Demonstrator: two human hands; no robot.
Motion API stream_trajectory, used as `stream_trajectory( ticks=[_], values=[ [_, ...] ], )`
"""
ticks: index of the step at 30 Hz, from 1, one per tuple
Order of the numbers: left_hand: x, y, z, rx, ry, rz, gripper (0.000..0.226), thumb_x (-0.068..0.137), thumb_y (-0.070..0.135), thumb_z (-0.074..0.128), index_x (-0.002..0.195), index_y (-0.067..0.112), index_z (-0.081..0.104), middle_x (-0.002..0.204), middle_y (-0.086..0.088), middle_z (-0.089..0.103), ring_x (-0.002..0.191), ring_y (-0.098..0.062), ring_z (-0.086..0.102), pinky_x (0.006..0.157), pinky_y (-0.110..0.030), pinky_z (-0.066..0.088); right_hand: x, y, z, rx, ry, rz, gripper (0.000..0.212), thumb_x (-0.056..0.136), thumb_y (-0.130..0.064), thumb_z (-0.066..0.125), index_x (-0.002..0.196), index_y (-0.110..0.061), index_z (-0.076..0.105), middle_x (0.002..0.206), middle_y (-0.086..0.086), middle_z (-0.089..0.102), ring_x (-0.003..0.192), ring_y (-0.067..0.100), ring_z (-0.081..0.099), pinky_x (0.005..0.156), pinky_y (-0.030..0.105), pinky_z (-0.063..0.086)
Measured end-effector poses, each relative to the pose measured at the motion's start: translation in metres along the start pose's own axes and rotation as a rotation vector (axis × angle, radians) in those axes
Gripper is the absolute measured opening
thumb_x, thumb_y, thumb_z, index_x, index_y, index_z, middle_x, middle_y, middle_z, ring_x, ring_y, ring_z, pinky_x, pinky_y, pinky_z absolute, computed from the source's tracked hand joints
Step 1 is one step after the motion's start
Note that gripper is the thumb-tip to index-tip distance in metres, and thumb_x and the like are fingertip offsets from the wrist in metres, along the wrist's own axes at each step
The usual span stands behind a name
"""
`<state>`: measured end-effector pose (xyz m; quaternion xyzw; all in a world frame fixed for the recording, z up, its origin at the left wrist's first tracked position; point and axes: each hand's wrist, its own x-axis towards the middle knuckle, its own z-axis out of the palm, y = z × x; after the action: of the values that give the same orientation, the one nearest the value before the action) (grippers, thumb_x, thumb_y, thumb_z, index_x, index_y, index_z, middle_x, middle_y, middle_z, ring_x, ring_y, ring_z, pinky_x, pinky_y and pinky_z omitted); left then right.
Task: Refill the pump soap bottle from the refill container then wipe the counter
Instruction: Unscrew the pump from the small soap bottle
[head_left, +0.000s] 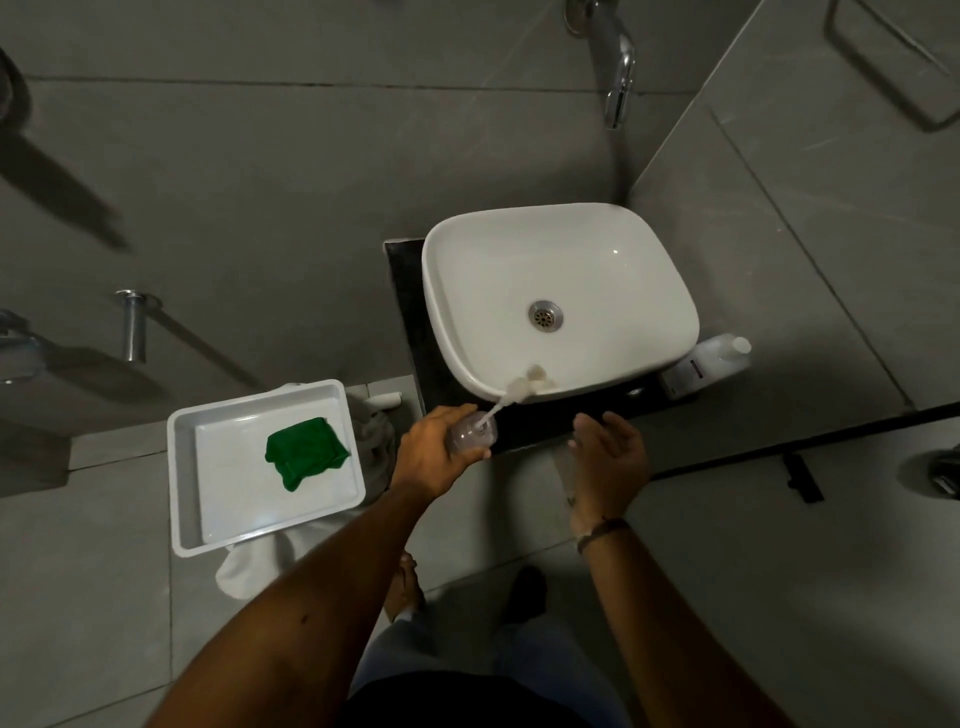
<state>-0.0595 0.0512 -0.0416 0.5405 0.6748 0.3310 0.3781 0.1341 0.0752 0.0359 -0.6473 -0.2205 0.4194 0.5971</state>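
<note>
My left hand is wrapped around a clear pump soap bottle at the front edge of the black counter. The pump head with its white tube leans out of the bottle's neck and rests on the rim of the white basin. To the right of the bottle, my right hand hovers open over the counter edge, holding nothing. The white refill container lies on its side on the counter, right of the basin. A folded green cloth lies in a white tray at the left.
A chrome tap juts from the grey tiled wall above the basin. The tray sits on a cloth-covered stand left of the counter. A wall rail is at the far left. Grey floor tiles and my legs are below.
</note>
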Motion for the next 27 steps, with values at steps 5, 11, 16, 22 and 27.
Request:
stream_trajectory(
  ticks=[5, 11, 16, 22, 27],
  values=[
    [0.001, -0.001, 0.003, 0.026, 0.031, -0.013, 0.066, 0.073, 0.039, 0.097, 0.13, 0.017, 0.073, 0.122, -0.001, 0.076, 0.107, -0.021, 0.073, 0.095, -0.041, 0.062, 0.004, 0.009, -0.001, -0.182, -0.188, 0.125, 0.029, 0.084, -0.008, 0.081, 0.107, -0.022, 0.068, 0.096, 0.0, 0.074, 0.078, 0.007, 0.072, 0.066, 0.029, 0.059],
    [0.0, 0.001, 0.001, -0.01, 0.016, 0.035, 0.062, 0.078, 0.044, 0.092, 0.133, 0.021, 0.073, 0.128, 0.001, 0.075, 0.113, -0.019, 0.072, 0.097, -0.038, 0.06, -0.024, 0.019, 0.044, -0.563, -0.513, -0.115, 0.038, 0.081, -0.011, 0.083, 0.118, -0.013, 0.074, 0.112, -0.004, 0.074, 0.087, 0.002, 0.073, 0.074, 0.024, 0.064],
    [-0.001, 0.002, 0.0, 0.011, 0.01, 0.054, 0.038, 0.083, 0.036, 0.089, 0.113, 0.017, 0.075, 0.117, -0.002, 0.077, 0.104, -0.022, 0.073, 0.088, -0.042, 0.062, -0.022, 0.01, 0.061, -0.715, -0.781, -0.292, 0.043, 0.089, 0.007, 0.063, 0.12, -0.02, 0.075, 0.119, -0.006, 0.072, 0.096, 0.001, 0.069, 0.085, 0.023, 0.062],
    [0.001, 0.002, -0.004, 0.015, 0.011, 0.062, 0.038, 0.082, 0.027, 0.089, 0.115, 0.014, 0.076, 0.113, -0.009, 0.077, 0.097, -0.025, 0.074, 0.079, -0.032, 0.053, -0.018, 0.01, 0.053, -0.845, -0.923, -0.35, 0.05, 0.078, 0.012, 0.066, 0.116, -0.019, 0.076, 0.117, -0.003, 0.073, 0.11, 0.01, 0.068, 0.098, 0.032, 0.059],
    [0.001, 0.0, -0.005, -0.008, -0.001, 0.082, 0.041, 0.083, 0.026, 0.088, 0.121, 0.017, 0.077, 0.119, -0.008, 0.078, 0.103, -0.028, 0.076, 0.086, -0.031, 0.054, -0.016, 0.008, 0.047, -0.856, -0.979, -0.474, 0.04, 0.077, -0.007, 0.084, 0.116, -0.017, 0.078, 0.116, 0.0, 0.074, 0.109, 0.01, 0.069, 0.096, 0.027, 0.058]
  ],
)
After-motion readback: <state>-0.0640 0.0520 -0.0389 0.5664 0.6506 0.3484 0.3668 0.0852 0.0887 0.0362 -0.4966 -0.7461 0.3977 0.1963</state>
